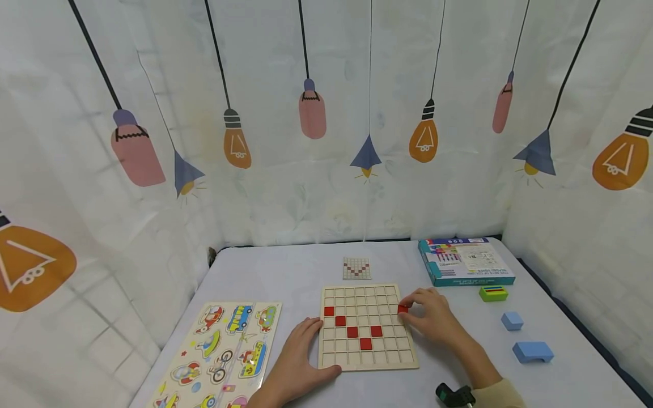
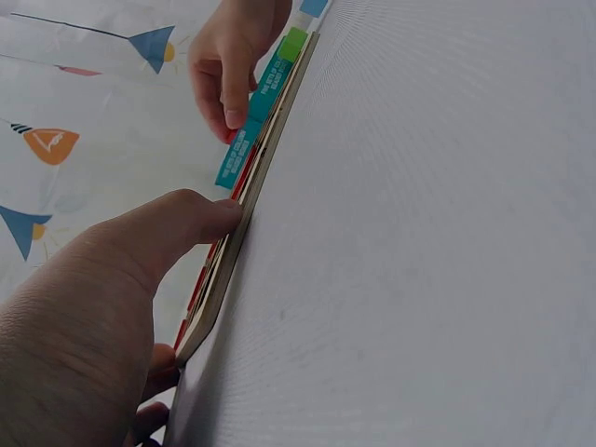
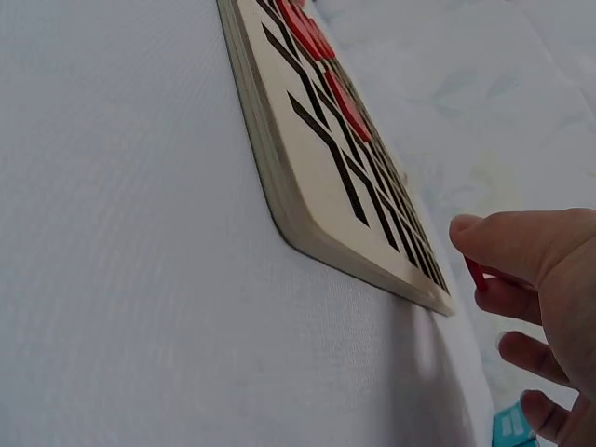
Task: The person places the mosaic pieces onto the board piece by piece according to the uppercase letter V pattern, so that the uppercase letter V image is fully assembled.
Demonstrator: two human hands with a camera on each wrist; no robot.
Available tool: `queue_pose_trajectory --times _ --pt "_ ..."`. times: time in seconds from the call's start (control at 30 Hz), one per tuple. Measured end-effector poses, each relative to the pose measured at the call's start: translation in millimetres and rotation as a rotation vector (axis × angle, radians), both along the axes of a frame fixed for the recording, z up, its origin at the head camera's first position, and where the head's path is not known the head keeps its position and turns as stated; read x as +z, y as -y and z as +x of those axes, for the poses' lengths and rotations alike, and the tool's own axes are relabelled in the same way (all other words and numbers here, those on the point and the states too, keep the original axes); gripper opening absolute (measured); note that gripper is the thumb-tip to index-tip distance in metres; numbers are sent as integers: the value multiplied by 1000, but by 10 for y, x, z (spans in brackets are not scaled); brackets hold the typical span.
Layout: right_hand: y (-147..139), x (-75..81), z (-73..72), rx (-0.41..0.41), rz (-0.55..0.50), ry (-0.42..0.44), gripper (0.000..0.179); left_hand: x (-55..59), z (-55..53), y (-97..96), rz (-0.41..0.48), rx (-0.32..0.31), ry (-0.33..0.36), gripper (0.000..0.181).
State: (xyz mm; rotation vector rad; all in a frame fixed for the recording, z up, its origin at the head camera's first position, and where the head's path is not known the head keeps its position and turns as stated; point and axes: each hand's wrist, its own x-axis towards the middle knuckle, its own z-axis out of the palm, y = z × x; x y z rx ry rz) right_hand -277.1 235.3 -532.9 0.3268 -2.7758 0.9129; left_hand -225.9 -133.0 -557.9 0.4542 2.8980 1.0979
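A square wooden grid board [image 1: 367,360] lies on the table, with several red square tiles [image 1: 365,344] set in its cells. My left hand [image 1: 298,362] spreads around the board's near left corner, thumb against the near edge and fingers along the left edge. My right hand [image 1: 433,314] pinches one red tile [image 1: 403,309] between thumb and fingers at the board's right edge. In the right wrist view this tile [image 3: 476,275] is partly hidden by the fingertips and apart from the board [image 3: 307,209]. A small pattern card [image 1: 356,268] lies beyond the board.
At the left lies a puzzle board [image 1: 204,323] with colourful vehicle pictures. At the back right is a teal-edged box [image 1: 469,263]. Nearer on the right are a green block [image 1: 493,293], a small blue block [image 1: 512,321] and a blue arch block [image 1: 533,352].
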Motion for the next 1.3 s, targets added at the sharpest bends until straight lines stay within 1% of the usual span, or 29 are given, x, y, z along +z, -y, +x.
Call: queue_pose_trajectory --times 0.3,0.53,0.63,0.73,0.9,1.07,1.3 --pt "156 -20 -26 23 -4 39 18 24 5 -5 6 1 19 113" --pt "221 -49 -45 39 -13 71 17 19 1 1 7 -2 9 112" --pt "245 -45 -43 67 -12 63 16 22 0 1 9 -1 9 112" --pt "276 -33 -23 78 -13 57 16 26 2 -1 10 0 9 113" --pt "324 -26 -3 82 -25 71 16 20 3 0 11 -4 7 112" --pt "345 -50 -5 100 -23 64 16 15 7 1 6 -4 4 112" --pt "350 -72 -5 94 -18 72 17 20 15 2 7 -4 2 112"
